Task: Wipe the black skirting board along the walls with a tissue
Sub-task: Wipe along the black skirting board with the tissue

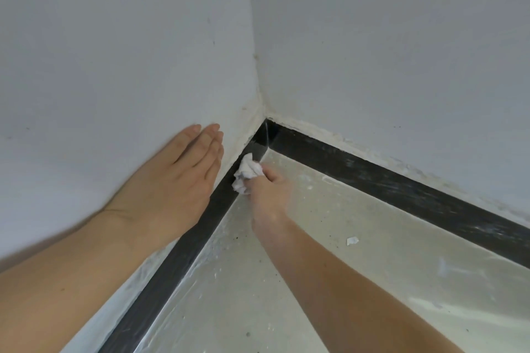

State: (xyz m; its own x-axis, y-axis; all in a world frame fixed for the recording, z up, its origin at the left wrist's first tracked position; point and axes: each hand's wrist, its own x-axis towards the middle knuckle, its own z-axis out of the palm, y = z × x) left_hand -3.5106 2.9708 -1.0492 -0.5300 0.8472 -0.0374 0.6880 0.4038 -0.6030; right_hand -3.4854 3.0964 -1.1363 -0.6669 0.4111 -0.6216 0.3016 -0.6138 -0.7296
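We are crouching into the corner [265, 119] where the two walls meet, and everything here is placed from that corner. Nearest to us, the skirting board [183, 255] is running along the left wall [114, 37] toward the corner, black with pale streaks at its lower edge. Our left hand [175, 180] is lying flat on that wall just short of the corner, fingers stretched out together, gripping nothing, bracing us. Our right hand [266, 183] is reaching in over the floor [286, 281], its fingers closed around the crumpled white tissue [245, 173], which is pressing against the board a little before the corner. A small white scrap [352, 241] is lying on the floor to the right of the corner. Beyond the corner, the board is continuing along the right wall [401, 37], smeared with whitish dust, and the crusty white filler [315, 130] is sitting along its top edge.

We judge the risks this way: the tissue is thin and bunched, so it may be shredding against the rough filler and leaving bits behind. Pushing dust into the tight corner may be packing it there rather than lifting it. A loaded tissue may only be smearing the streaks along the far run.
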